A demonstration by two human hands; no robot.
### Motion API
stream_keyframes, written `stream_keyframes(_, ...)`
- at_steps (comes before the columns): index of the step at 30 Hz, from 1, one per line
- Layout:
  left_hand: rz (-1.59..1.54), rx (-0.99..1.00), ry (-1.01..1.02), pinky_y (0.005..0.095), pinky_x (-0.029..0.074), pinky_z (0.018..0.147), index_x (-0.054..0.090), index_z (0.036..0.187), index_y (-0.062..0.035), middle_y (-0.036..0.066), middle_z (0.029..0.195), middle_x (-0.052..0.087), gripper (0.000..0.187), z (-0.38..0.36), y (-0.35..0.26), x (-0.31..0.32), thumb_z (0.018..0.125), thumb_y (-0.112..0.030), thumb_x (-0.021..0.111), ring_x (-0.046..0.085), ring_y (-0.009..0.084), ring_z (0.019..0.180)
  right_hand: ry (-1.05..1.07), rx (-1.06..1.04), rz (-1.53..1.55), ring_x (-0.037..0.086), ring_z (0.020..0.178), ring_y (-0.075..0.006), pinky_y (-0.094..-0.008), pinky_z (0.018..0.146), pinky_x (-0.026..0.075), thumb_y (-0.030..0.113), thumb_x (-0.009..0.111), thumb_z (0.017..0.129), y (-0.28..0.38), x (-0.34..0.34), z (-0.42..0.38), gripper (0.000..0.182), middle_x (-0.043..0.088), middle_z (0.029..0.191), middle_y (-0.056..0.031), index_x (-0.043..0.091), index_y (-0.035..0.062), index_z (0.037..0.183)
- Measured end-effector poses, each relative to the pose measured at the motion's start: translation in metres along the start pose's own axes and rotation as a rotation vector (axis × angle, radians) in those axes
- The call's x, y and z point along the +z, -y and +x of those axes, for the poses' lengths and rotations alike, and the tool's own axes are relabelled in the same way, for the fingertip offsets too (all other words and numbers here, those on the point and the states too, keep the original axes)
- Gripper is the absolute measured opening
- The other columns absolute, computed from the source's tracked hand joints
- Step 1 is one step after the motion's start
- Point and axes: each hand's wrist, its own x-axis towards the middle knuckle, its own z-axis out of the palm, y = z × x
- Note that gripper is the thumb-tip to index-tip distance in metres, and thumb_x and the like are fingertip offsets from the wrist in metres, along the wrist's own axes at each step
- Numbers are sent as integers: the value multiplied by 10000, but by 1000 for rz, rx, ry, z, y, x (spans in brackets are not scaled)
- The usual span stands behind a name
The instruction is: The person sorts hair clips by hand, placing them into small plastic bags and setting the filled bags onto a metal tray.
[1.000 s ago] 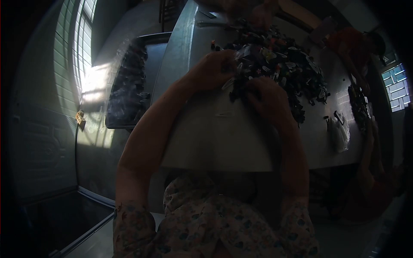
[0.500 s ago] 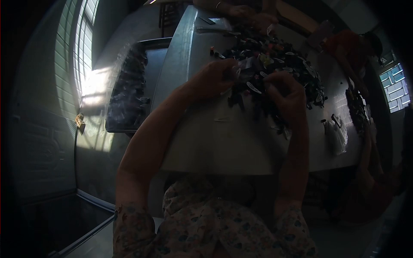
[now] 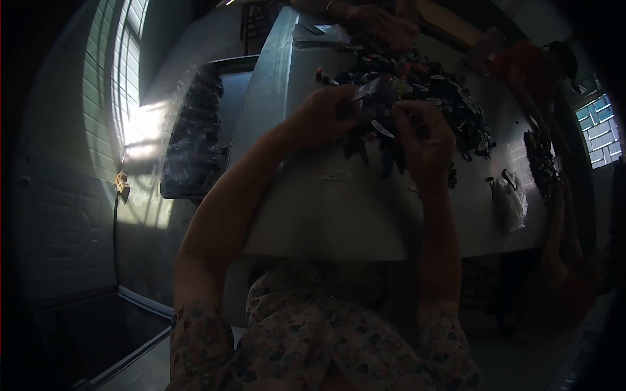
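One pale table (image 3: pixel 313 221) bears a dark heap (image 3: pixel 453 111), likely placed for easy reach. Above the table, the left hand (image 3: pixel 323 116) pinches a clear packet (image 3: pixel 375 89), perhaps steadying it; the right hand (image 3: pixel 432 140) curls nearby, its grip too dim to tell.

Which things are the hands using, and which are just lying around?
In use, it seems:
- small clear plastic packet, in the left hand
- heap of small, mostly dark pieces, by the right hand

Lying about, it seems:
- crumpled clear plastic bag
- dark rectangular tray, left of the table
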Motion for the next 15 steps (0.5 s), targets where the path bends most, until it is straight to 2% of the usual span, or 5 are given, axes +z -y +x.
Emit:
stream_keyframes(2, -4, 16, -42, 289, 529, 807, 568, 1284, -20, 36, 941, 668, 469, 0, 3, -7, 845, -75, 723, 641, 117, 880, 12, 32, -22, 622, 694, -121, -259, 612, 491, 65, 715, 860, -5, -2, -1, 114, 661, 854, -43, 701, 71, 973)
stream_keyframes(4, -10, 33, -84, 275, 529, 804, 568, 1282, -17, 22, 943, 662, 468, 1, 2, -11, 842, -57, 721, 636, 103, 876, 329, 119, -216, 652, 747, -207, -330, 664, 518, 162, 716, 860, -9, -4, -4, 139, 657, 883, -72, 689, 67, 956)
stream_keyframes(7, -21, 37, -114, 270, 532, 802, 567, 1278, -10, 21, 942, 664, 474, 1, 2, -12, 833, -45, 725, 638, 101, 864, 540, 55, -495, 645, 860, -274, -391, 750, 520, 234, 707, 845, -11, 1, -15, 195, 632, 927, -92, 667, 67, 938)
stream_keyframes(10, -7, 44, -119, 271, 534, 807, 572, 1264, -11, 16, 939, 664, 457, 1, 3, -10, 834, -44, 723, 637, 95, 857, 591, 84, -498, 621, 955, -294, -416, 804, 509, 254, 710, 831, -7, 0, -15, 220, 606, 955, -94, 652, 71, 938)
stream_keyframes(15, -60, 59, -97, 278, 534, 817, 583, 1224, -8, 20, 970, 664, 407, 2, 3, -11, 840, -33, 713, 627, 91, 852, 563, 32, -515, 619, 955, -295, -409, 795, 509, 218, 714, 823, -14, -2, -17, 210, 604, 959, -97, 647, 72, 957)
